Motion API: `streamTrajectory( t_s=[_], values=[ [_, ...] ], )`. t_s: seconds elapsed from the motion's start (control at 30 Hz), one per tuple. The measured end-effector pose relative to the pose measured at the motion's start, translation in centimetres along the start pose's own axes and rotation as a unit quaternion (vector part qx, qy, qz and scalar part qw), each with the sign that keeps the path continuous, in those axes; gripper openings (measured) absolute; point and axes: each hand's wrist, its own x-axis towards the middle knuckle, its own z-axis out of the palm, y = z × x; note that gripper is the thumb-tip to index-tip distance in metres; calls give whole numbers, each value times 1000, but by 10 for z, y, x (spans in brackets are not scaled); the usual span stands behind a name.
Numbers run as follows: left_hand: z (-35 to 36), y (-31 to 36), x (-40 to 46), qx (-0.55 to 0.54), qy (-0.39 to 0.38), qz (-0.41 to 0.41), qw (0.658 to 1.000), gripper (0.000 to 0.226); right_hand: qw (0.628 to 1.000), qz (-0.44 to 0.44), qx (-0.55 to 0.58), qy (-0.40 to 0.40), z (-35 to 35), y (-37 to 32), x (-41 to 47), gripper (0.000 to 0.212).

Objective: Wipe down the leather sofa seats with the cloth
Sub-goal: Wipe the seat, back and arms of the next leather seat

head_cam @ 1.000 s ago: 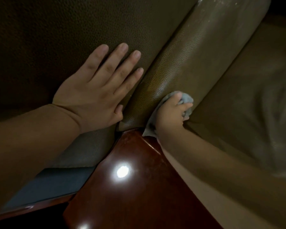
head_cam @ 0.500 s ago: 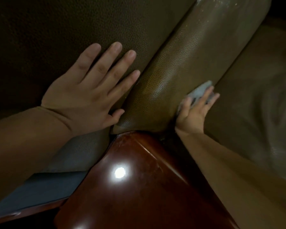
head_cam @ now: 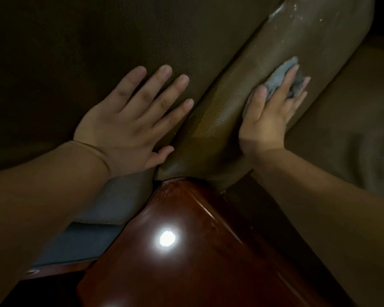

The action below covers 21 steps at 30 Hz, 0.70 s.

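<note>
A brown leather sofa fills the view, with a rounded padded arm cushion (head_cam: 282,63) running up to the right. My right hand (head_cam: 268,120) lies flat with straight fingers on a grey-blue cloth (head_cam: 279,76), pressing it against the right side of that cushion. My left hand (head_cam: 131,125) rests flat with spread fingers on the dark leather panel (head_cam: 87,52) left of the cushion. A seat surface (head_cam: 353,129) lies to the right, below the cushion.
A glossy reddish wooden armrest end (head_cam: 186,251) sits below the cushion, reflecting a bright light spot. A grey-blue padded strip (head_cam: 82,242) lies under my left forearm. Pale scuffs mark the cushion's upper end (head_cam: 297,12).
My right hand has slid the cloth up along the cushion from its lower end, and its fingers have gone from curled on the cloth to flat. My left hand stayed pressed on the leather.
</note>
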Motion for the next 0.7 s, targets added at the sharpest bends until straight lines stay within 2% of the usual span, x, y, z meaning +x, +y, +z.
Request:
streamTrajectory(
  t_s=[0.07, 0.17, 0.2, 0.23, 0.3, 0.33, 0.37, 0.4, 0.43, 0.47, 0.5, 0.53, 0.57, 0.63, 0.7],
  values=[
    [-12, 6, 2, -6, -26, -24, 999, 83, 998, 52, 1, -21, -5, 19, -7, 69],
    [-30, 18, 32, -12, -80, -64, 995, 85, 976, 212, 19, -47, -2, 20, -25, 69],
    [-31, 16, 50, -2, -88, -64, 994, 87, 975, 216, 20, -50, 1, 11, -26, 69],
    [-31, 11, 68, 11, -84, -62, 994, 88, 984, 172, 16, -51, 6, -1, -27, 71],
    [-29, -3, 99, 39, -63, -61, 995, 88, 999, -4, 2, -51, 11, -21, -28, 71],
    [-26, -9, 107, 52, -62, -57, 995, 89, 996, -78, -15, -49, 10, -22, -24, 69],
    [-23, -11, 110, 62, -66, -53, 995, 90, 992, -112, -34, -41, 7, -17, -14, 68],
    [-20, -11, 111, 67, -70, -50, 994, 91, 994, -92, -48, -32, 1, -7, -1, 66],
    [-17, -9, 109, 71, -67, -45, 994, 91, 998, -21, -47, -20, -5, 6, 14, 65],
    [-14, -7, 108, 71, -61, -41, 995, 91, 996, 88, -33, -1, -13, 18, 29, 64],
    [-12, -7, 108, 62, -55, -40, 996, 91, 981, 192, -17, 7, -20, 26, 40, 63],
    [-10, -8, 108, 47, -51, -43, 997, 91, 970, 243, -13, -2, -23, 25, 44, 63],
    [-9, -9, 108, 32, -49, -44, 997, 91, 974, 228, -13, -13, -21, 17, 38, 64],
    [-6, -9, 109, 16, -43, -41, 998, 90, 997, 69, -9, -41, -9, -9, 14, 70],
    [-4, -7, 109, 6, -35, -39, 999, 90, 992, -88, -60, -68, 0, -30, -10, 72]
  ],
)
